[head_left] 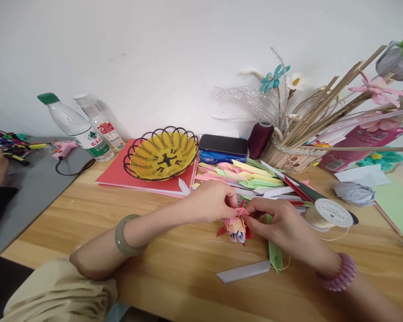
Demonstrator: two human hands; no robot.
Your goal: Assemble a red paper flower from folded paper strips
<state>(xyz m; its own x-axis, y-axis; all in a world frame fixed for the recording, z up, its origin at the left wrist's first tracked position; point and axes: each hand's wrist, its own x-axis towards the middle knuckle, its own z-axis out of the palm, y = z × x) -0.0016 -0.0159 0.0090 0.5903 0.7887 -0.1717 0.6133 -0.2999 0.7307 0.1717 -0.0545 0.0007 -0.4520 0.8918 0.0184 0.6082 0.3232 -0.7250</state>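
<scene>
Left hand: the left hand [210, 201] sits at the middle of the wooden table [174, 273], its fingers pressed together on the top of a paper flower [235, 226].
Right hand: the right hand [280, 221] meets it from the right, fingertips pinched on the same pink petal tips.
Flower: small, pink with red points and a pale base, held just above the table between both hands, near the front edge.
Thread: a thin pale thread [255, 256] trails from under the flower across the table toward the spool [329, 213] at the right; a tug on the flower could drag it or tip the spool.
Loose strips: a green strip [275, 256] and a white strip [243, 271] lie just near of the hands; a wrist could sweep them off.
Petals: a hard pinch would likely crease or tear the folds.
Paper pile: folded coloured papers [248, 175] lie just beyond the hands and could scatter if knocked.
</scene>
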